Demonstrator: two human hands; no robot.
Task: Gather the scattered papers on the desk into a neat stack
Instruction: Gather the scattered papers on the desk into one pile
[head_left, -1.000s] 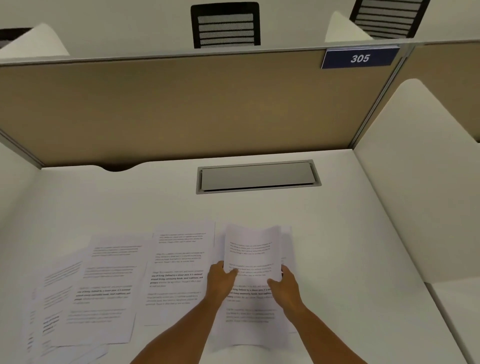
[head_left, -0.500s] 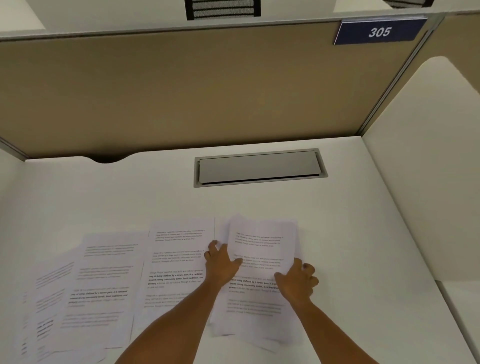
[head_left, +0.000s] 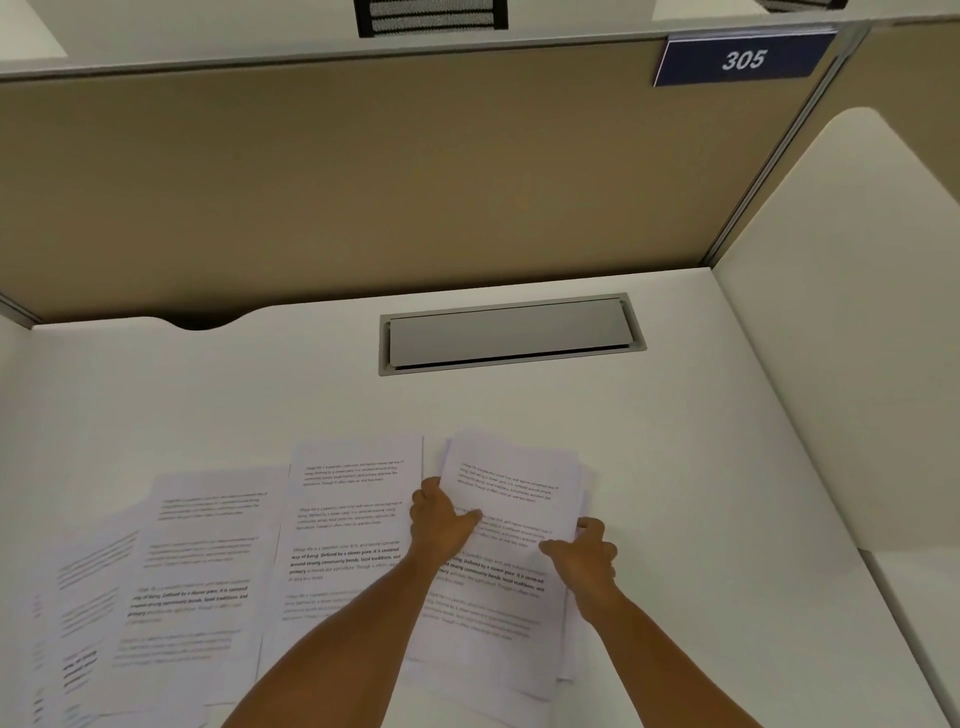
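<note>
Since half a second ago, I see the right hand (head_left: 584, 558) slide from the top of the page to the right edge of the pile of papers (head_left: 511, 525), and the camera dip slightly closer to the white desk (head_left: 675, 441). Both hands now clamp the pile from opposite sides: the left hand (head_left: 441, 519) grips its left edge with the thumb lying across the printed top sheet, while the right hand curls its fingers round the right edge, thumb on top. The pile lies on the desk just right of centre, its sheets fanned unevenly, with several corners poking out at the near and right sides. Whether the top sheet is lifted clear of those beneath, I cannot tell from this angle.

To its left, a single printed sheet (head_left: 353, 525) lies just beside the pile, the left forearm crossing its near corner. Further left, more loose sheets (head_left: 202, 582) overlap one another, spreading out to the desk's left edge and running off the bottom of the view.

Behind the papers, a grey cable hatch (head_left: 511, 332) is set into the desk, well apart from them. A tan partition (head_left: 363, 182) rises at the back, carrying a dark blue sign (head_left: 743, 60) reading 305. A white side panel (head_left: 852, 322) closes the right side.
</note>
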